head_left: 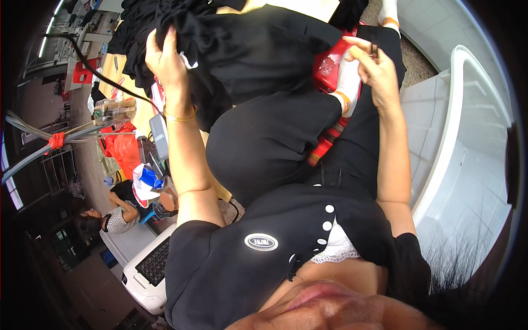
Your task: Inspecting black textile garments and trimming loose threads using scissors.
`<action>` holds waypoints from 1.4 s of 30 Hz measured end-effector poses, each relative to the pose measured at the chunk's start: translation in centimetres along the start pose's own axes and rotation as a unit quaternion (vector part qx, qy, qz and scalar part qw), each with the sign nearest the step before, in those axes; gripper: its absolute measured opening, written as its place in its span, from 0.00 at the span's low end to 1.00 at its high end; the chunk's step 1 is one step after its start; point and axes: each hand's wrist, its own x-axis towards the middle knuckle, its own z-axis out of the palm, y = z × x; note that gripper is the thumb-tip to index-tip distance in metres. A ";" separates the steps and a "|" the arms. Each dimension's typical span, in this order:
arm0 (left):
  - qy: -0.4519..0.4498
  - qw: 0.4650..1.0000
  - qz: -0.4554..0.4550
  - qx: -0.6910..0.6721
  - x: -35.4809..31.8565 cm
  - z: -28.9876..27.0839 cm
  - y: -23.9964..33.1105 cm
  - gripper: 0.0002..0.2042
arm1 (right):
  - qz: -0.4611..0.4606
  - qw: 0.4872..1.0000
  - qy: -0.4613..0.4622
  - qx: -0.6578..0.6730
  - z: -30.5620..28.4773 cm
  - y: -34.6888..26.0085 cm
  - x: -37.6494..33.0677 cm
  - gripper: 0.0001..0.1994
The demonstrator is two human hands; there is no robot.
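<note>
Left hand (165, 58) is bunched up gripping the black garment (242, 49) that's piled across the lap and table edge, while the right hand (374, 69) pinches a small dark metal tool (374, 51) between its fingers just above a red plastic stool (329, 69).

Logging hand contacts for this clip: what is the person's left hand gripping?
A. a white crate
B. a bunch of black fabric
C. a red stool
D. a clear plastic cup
B: the left hand is closed on a fold of the black fabric piled above the lap, while the right hand pinches a small dark object apart from it.
</note>
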 end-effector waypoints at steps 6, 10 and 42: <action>-0.059 0.922 0.258 0.284 -2.4 2.6 3.3 0.16 | 0.009 0.999 -0.015 -0.033 2.1 4.2 0.3 0.27; -0.303 0.894 0.222 0.246 -5.1 5.9 5.0 0.23 | -0.020 0.999 -0.009 -0.033 3.5 4.8 1.6 0.34; -0.435 0.810 0.179 0.350 -2.4 7.3 5.8 0.16 | -0.010 0.935 -0.335 -0.114 3.7 -3.8 -3.9 0.01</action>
